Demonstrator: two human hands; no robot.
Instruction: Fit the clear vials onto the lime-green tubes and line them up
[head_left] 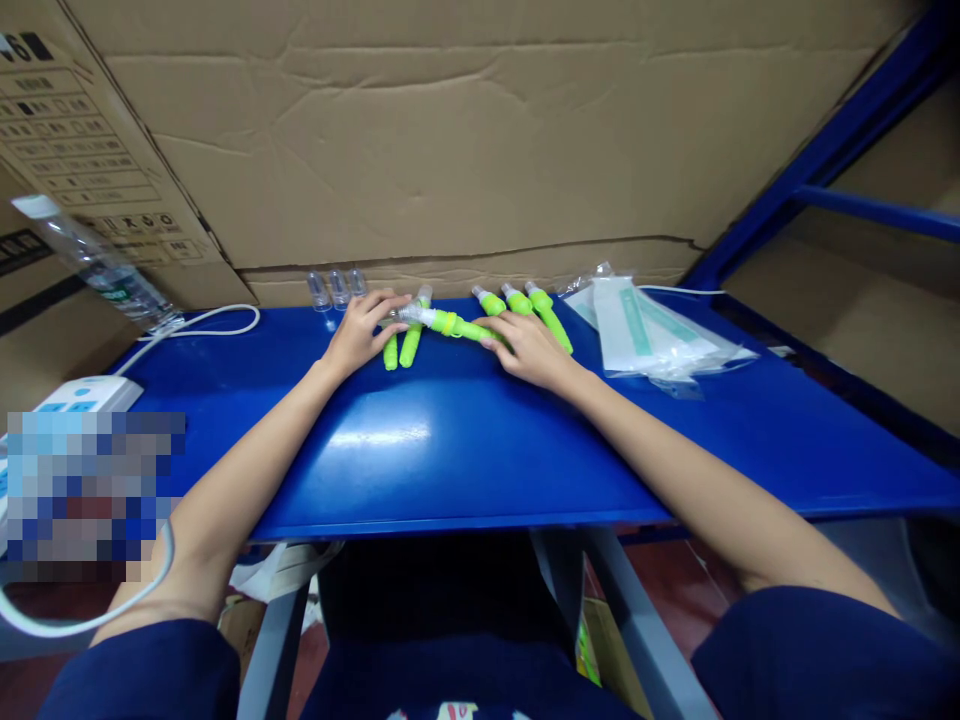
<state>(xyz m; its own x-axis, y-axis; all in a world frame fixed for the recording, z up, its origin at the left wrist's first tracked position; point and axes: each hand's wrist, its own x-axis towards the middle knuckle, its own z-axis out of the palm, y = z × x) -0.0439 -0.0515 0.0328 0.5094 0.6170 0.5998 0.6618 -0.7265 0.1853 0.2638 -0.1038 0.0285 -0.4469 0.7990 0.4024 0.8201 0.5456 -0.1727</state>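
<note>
My left hand (pixel 358 330) and my right hand (pixel 527 346) together hold one lime-green tube with a clear tip (pixel 442 321) just above the blue table (pixel 420 440). The left fingers pinch its clear end; the right fingers grip the green end. Two more green tubes (pixel 401 347) lie under it by my left hand. Three others (pixel 525 300) lie side by side just beyond my right hand. Three small clear caps (pixel 337 287) stand at the back edge, left of the tubes.
Clear plastic pouches (pixel 652 335) lie in a pile at the right. A plastic water bottle (pixel 97 265) leans at the far left, over a white cable (pixel 210 322) and a white power strip (pixel 90 393). Large cardboard boxes (pixel 465 130) wall the back. A blue shelf frame (pixel 840 160) rises on the right.
</note>
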